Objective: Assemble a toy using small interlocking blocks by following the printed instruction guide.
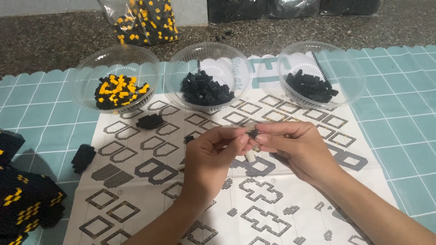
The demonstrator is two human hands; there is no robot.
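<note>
Head view, hands: the left hand (210, 156) and the right hand (293, 147) meet above the middle of the instruction sheet (136, 199), fingertips touching.
Held piece: a small black brick piece (252, 133) sits pinched between the fingertips of both hands; its exact shape is too small to tell.
Left fingers: curled inward, thumb and forefinger closed on the piece.
Right fingers: thumb and forefinger pressed on the same piece, the other fingers folded beneath.
Pale object: a small white tip (250, 157) shows just under the hands; it is not clear which hand holds it.
Left bowl (86, 68): clear plastic, holding mixed yellow and black bricks.
Middle bowl (181, 61): clear plastic, holding black bricks.
Right bowl (349, 68): clear plastic, holding black bricks, resting partly on the sheet.
Loose assemblies: one black cluster (150, 121) lies on the sheet below the left bowl; another black block (83, 156) lies on the mat beside the sheet's left edge.
Built section (25, 199): a larger black and yellow brick structure at the left edge.
Mat (399, 136): teal with a white grid, under the sheet.
Bag (145, 20): clear, with yellow and black bricks, on the dark surface beyond the mat.
</note>
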